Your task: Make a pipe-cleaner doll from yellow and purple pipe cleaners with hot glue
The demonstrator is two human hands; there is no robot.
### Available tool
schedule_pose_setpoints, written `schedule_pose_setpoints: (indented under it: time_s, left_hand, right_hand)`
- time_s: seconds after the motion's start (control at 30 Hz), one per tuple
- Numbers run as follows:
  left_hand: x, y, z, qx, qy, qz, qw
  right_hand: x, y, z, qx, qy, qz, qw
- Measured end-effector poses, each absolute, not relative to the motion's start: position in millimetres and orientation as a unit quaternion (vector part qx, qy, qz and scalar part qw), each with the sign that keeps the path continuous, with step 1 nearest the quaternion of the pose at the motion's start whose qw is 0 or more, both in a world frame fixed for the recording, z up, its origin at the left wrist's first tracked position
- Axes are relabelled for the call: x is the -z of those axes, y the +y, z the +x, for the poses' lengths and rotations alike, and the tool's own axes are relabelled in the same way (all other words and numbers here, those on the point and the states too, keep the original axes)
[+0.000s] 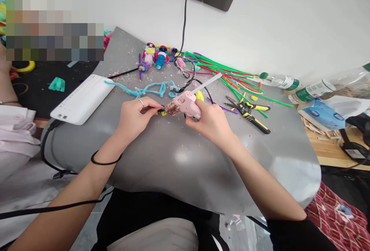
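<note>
Left hand (133, 115): fingers clamped together on a small yellow piece (163, 113), held just above the worktop (185, 170) near its front edge; right hand (213, 123): fingers wrapped around the handle of a pink glue gun (184, 103), nozzle directed left, at the yellow piece; a glue stick (207, 82) projects from the rear of the gun; light blue pipe cleaners (138, 90) lie behind the left hand; pliers (250, 114) with black-and-yellow handles lie right of the right hand; green pipe cleaners (222, 68) lie farther back; two fuzzy dolls (149, 55) are near the wall (268, 23).
</note>
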State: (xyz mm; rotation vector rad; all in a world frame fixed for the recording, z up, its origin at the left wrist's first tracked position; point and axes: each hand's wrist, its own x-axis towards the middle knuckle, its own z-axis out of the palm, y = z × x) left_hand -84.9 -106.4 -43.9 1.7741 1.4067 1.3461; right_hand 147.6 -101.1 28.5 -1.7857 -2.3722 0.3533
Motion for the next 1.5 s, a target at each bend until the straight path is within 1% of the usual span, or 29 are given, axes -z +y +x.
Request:
schedule_pose_setpoints:
  time_s: [0.43,0.83,1.2,1.5]
  left_hand:
    - [43.0,-107.3,-84.3,-0.495,0.511,0.655,0.254]
    - [44.1,-107.5,-85.4,-0.475,0.508,0.686,0.214]
    - [44.7,-106.4,-85.3,-0.483,0.488,0.702,0.191]
    - [43.7,-107.3,-85.2,-0.471,0.501,0.7,0.194]
  right_hand:
    - [-27.9,-102.0,146.7,-0.12,-0.791,-0.596,0.065]
    - [-27.9,-102.0,148.6,-0.12,-0.797,-0.587,0.078]
    - [-26.8,-100.5,153.1,-0.105,-0.8,-0.584,0.09]
    - [-28.8,-100.4,156.0,-0.107,-0.799,-0.585,0.093]
